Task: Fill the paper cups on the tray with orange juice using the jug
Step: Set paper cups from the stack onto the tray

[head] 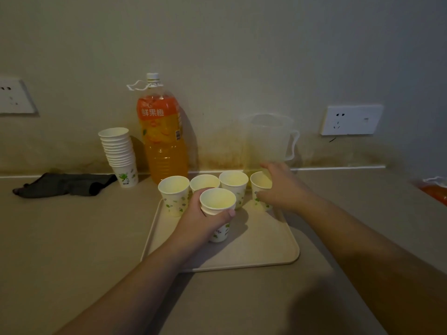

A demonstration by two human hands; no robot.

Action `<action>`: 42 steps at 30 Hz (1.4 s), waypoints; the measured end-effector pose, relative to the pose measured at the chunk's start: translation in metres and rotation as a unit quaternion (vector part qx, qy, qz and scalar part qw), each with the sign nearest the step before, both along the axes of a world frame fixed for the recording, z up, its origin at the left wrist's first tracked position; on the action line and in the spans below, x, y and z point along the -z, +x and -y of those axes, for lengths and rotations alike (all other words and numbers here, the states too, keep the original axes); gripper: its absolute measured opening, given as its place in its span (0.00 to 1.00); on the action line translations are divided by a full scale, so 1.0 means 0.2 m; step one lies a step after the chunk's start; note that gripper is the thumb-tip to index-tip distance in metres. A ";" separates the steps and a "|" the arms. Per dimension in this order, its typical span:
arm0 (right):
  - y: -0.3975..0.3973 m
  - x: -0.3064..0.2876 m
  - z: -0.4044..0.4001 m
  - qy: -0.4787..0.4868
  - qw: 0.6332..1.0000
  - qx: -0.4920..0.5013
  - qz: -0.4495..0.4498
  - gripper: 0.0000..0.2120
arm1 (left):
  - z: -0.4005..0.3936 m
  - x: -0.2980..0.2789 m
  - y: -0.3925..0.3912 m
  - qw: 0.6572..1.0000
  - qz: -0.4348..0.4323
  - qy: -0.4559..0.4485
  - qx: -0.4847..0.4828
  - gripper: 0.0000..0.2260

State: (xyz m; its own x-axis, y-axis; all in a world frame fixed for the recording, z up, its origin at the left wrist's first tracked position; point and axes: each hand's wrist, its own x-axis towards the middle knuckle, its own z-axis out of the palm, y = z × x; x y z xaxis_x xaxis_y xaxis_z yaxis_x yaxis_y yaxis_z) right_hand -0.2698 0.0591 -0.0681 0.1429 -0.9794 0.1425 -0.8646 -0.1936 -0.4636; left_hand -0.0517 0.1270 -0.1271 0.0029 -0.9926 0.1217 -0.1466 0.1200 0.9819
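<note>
Paper cups with a green leaf print stand on a beige tray (261,245), and two of them are in the person's grasp. The left hand (205,223) grips the nearest cup (217,201): its fingers curl round the far side of the wall and the thumb presses across the near side just under the rim, so the cup sits in the fist, upright, over the middle of the tray. Whether its base rests on the tray cannot be told. The right hand (278,187) reaches to the rightmost cup (260,183) in the back row, thumb at the cup's near wall and fingers spread over its far side; the picture is blurred here, so how tightly it holds is unclear.

That back row holds four cups along the tray's far edge, side by side: a left cup (173,194), a second cup (204,182) partly hidden behind the held one, a third cup (234,187), and the one at the right hand. None shows orange liquid inside.

Just behind the right hand, a clear plastic jug (268,139) stands against the wall, handle to the right, looking almost empty. Left of it stands a large orange juice bottle (162,131), capped and about half full. A stack of spare cups (119,153) stands left of the bottle, beside a dark cloth (65,184) on the counter (72,238). Wall sockets sit at far left (14,96) and at right (352,119).
</note>
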 end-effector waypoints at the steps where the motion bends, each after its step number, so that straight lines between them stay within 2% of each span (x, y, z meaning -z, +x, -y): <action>1: 0.01 -0.02 -0.02 -0.031 1.000 0.000 -0.003 0.36 | 0.00 0.00 0.00 1.000 -0.003 0.001 -0.001 0.39; 3: 0.06 -0.06 -0.09 -0.122 0.992 -0.014 0.014 0.27 | -0.01 0.00 0.01 1.000 0.003 -0.002 -0.004 0.40; 5: 0.13 -0.10 -0.16 -0.147 0.985 -0.073 0.056 0.21 | -0.02 0.00 0.01 1.000 0.008 0.000 0.005 0.38; 7: 0.23 -0.12 -0.24 -0.076 0.984 -0.156 0.039 0.22 | -0.02 0.00 0.01 0.999 0.035 -0.015 0.013 0.34; 9: 0.31 -0.10 -0.29 -0.018 0.980 -0.197 -0.034 0.28 | -0.03 0.00 0.03 0.996 0.078 -0.032 0.009 0.32; 11: 0.37 -0.10 -0.30 -0.008 0.981 -0.186 -0.058 0.30 | -0.04 -0.02 0.06 0.992 0.115 -0.052 0.003 0.33; 16: 0.48 -0.12 -0.34 -0.003 0.983 -0.185 -0.023 0.28 | -0.10 -0.03 0.16 0.987 0.146 -0.061 -0.021 0.30; 24: 0.56 -0.27 -0.32 -0.102 0.979 -0.101 0.142 0.27 | -0.14 -0.05 0.35 0.986 0.133 -0.008 -0.103 0.37; 26: 0.54 -0.27 -0.31 -0.114 0.980 -0.084 0.138 0.27 | -0.16 -0.06 0.40 0.984 0.129 0.000 -0.121 0.38; 31: 0.53 -0.11 -0.35 -0.052 0.993 -0.085 0.063 0.32 | -0.17 -0.03 0.46 0.978 0.150 0.018 -0.141 0.40; 36: 0.52 0.02 -0.37 -0.014 0.994 -0.084 0.062 0.36 | -0.16 0.02 0.48 0.969 0.212 0.037 -0.117 0.40; 38: 0.52 0.05 -0.37 -0.001 0.994 -0.083 0.076 0.38 | -0.16 0.02 0.48 0.969 0.221 0.040 -0.104 0.43; 42: 0.52 0.08 -0.36 0.002 0.994 -0.074 0.077 0.39 | -0.14 0.01 0.47 0.968 0.226 0.031 -0.100 0.41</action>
State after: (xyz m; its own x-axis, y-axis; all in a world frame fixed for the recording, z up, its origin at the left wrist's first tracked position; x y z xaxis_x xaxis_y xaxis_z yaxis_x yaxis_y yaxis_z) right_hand -0.1649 0.1315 -0.0835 0.2617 -0.9500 0.1702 -0.7455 -0.3110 -0.5895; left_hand 0.0414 0.1541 -0.1292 0.1563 -0.9830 0.0959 -0.5779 -0.0123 0.8160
